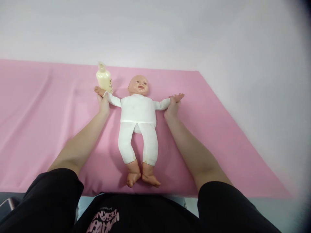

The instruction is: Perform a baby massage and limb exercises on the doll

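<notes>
A pink sheet (pixel 36 129) covers the bed. A doll (pixel 138 126) lies face-up at its centre, feet at the near edge; a cream bottle (pixel 104 79) stands near the far edge.

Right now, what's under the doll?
The doll lies face up on a pink sheet. Each hand, left and right, grips a doll wrist. Whatever lies beneath the sheet is covered.

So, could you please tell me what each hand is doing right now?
Left hand: closed on the doll's arm.
Right hand: closed on the doll's other arm.
</notes>
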A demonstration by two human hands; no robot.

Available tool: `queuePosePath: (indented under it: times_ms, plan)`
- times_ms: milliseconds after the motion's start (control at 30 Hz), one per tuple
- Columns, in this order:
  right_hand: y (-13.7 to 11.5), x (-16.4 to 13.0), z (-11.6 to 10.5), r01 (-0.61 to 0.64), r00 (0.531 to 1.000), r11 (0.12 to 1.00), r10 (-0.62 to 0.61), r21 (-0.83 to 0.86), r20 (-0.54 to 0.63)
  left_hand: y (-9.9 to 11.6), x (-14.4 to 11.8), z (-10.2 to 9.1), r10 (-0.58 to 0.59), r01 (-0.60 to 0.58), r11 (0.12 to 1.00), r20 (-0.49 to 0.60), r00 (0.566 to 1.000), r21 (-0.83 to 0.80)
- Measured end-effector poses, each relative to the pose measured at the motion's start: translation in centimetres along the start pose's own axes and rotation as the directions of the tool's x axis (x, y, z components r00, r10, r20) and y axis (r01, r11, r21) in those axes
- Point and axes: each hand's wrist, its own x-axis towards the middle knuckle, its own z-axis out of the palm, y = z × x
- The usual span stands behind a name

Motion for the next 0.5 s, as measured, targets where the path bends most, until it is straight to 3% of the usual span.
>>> queuePosePath:
  times_ms: [67, 133, 267, 500]
  plan:
    - [-0.9, -0.5, 0.3, 0.03, 0.999, 0.999, -0.03, -0.02, -0.024, 0.7, -0.6, 0.1, 0.09, -0.09, 0.996, 0.055, 0.994, 0.002]
    - [-2.1, -1.3, 0.6, 0.14, 0.989, 0.988, -0.137, -0.058, 0.059, 1.4, -1.3, 0.3, 0.221, -0.232, 0.972, 0.186, 0.957, 0.035]
    - [-4.3, -3.1, 1.0, 0.392, 0.886, 0.913, -0.342, -0.114, 0.312, 2.6, -2.5, 0.7, 0.412, -0.503, 0.857, 0.436, 0.8, 0.112]
    - [-5.8, -5.0, 1.3, 0.628, 0.693, 0.743, -0.398, -0.232, 0.601, 3.6, -3.4, 0.9, 0.381, -0.681, 0.69, 0.678, 0.629, 0.244]
